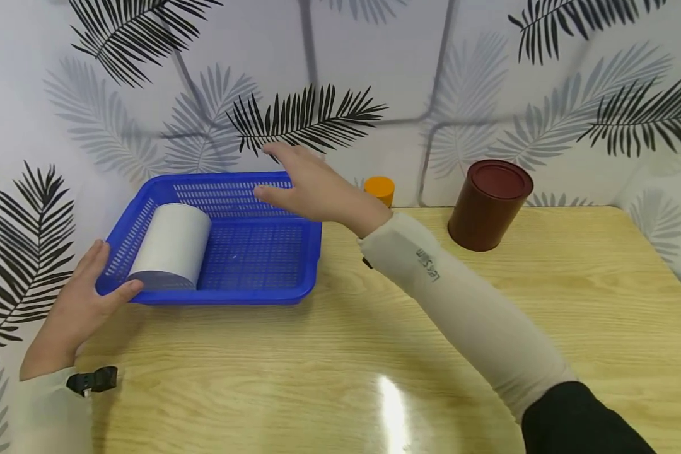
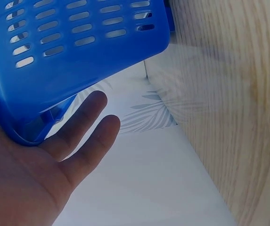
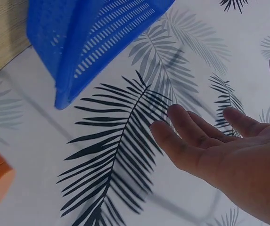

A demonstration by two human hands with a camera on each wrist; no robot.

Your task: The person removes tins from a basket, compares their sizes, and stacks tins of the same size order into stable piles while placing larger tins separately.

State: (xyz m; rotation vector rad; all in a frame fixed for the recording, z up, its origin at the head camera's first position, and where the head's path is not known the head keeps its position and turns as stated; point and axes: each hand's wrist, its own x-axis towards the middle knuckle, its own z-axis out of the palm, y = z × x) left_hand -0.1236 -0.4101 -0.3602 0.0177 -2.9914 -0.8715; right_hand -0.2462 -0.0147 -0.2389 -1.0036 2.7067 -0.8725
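A blue plastic basket [image 1: 255, 295] with slotted walls sits at the back left of the wooden table. Inside it, against the left side, a white cylinder [image 1: 173, 243] lies on its side. At the basket's near left corner is my left hand [image 1: 79, 302], thumb over the rim and fingers spread along the outside wall. In the left wrist view, two fingers of the left hand [image 2: 26, 174] extend past the basket corner [image 2: 78, 70] without curling round it. My right hand [image 1: 303, 183] hovers over the basket's right end, fingers extended, holding nothing.
Behind my right forearm stands an orange-capped container [image 1: 379, 188], mostly hidden. A dark red-brown canister [image 1: 488, 205] with a lid stands at the table's back right. The leaf-patterned wall covering [image 1: 374, 82] rises directly behind the table [image 1: 295, 378].
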